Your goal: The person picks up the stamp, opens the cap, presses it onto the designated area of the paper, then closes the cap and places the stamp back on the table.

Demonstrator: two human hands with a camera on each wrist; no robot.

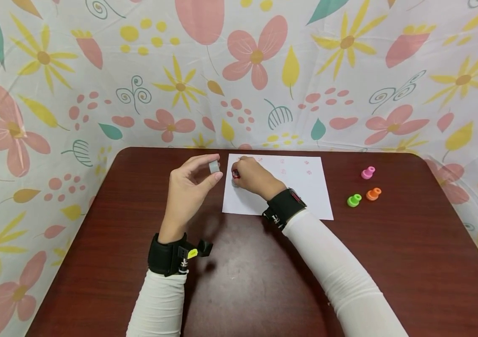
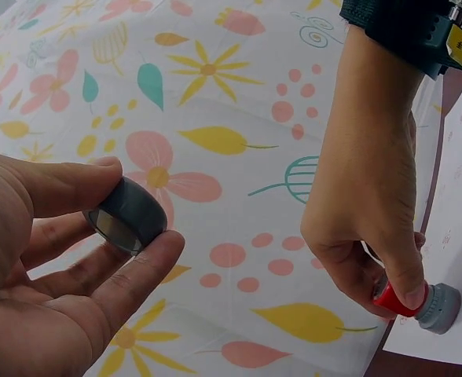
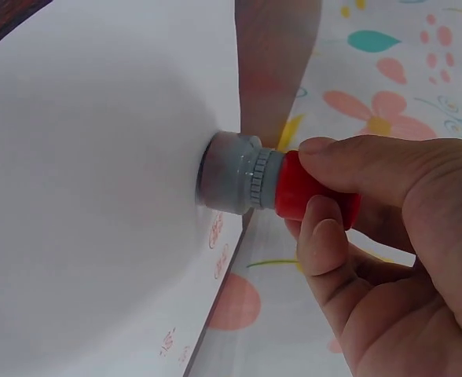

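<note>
My right hand (image 1: 256, 177) pinches the red handle of a small stamp (image 3: 313, 188) between thumb and fingers. The stamp's grey base meets the white paper (image 1: 281, 196) near its left edge, as the right wrist view shows. Small red prints (image 3: 217, 229) mark the sheet in rows, partly covered by this hand in the head view. To the left of the paper, my left hand (image 1: 188, 187) is raised and holds a round grey cap (image 2: 133, 216) by its rim, between thumb and fingertips. The cap's hollow side shows in the left wrist view.
Right of the paper stand a pink stamp (image 1: 368, 172), an orange stamp (image 1: 373, 194) and a green stamp (image 1: 354, 200) on the dark wooden table (image 1: 239, 281). A flower-patterned cloth (image 1: 239, 117) hangs behind the table's back edge and along its sides.
</note>
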